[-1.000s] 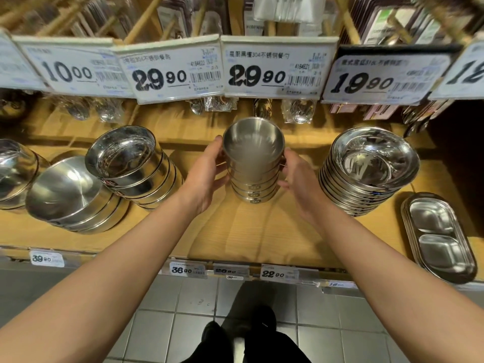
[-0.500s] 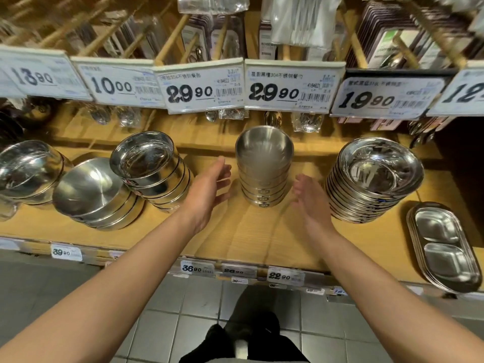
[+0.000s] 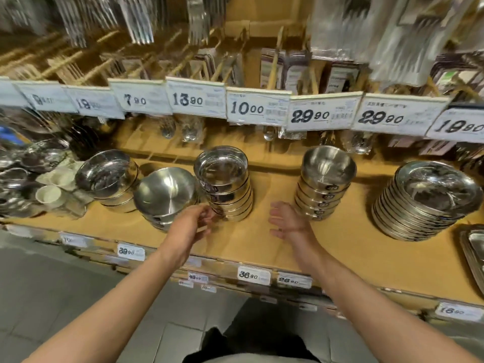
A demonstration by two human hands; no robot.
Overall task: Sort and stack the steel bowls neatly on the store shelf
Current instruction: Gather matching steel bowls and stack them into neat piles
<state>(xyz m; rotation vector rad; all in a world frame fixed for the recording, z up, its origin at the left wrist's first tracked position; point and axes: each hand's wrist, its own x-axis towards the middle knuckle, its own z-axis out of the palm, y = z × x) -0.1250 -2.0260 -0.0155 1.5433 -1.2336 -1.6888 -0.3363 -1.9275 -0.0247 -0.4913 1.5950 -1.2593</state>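
Reaching toward the middle of the wooden shelf, both hands are closing in on the leaning stack of flat-bottomed steel bowls at about 11 o'clock from them, and neither is holding anything yet. Working from the biggest things down: the wide pile of shallow dishes is sitting at 3 o'clock, the tidy stack of rounded bowls is standing at 1 o'clock, and a tilted stack of wide bowls is leaning at 9 o'clock, touching the target stack. The left hand is hovering with fingers loosely curled at the stack's base, contact unclear through blur; the right hand is spread flat, palm inward, just beside it. Doing this well probably means cupping the base from both sides and squaring the lean before lifting, so the top bowl is not sliding off. Price cards are reading 7.90, 13.90, 10.00, 29.90 twice and 19.90; shelf-edge tags are showing 39.90, 36.90 and 26.90.
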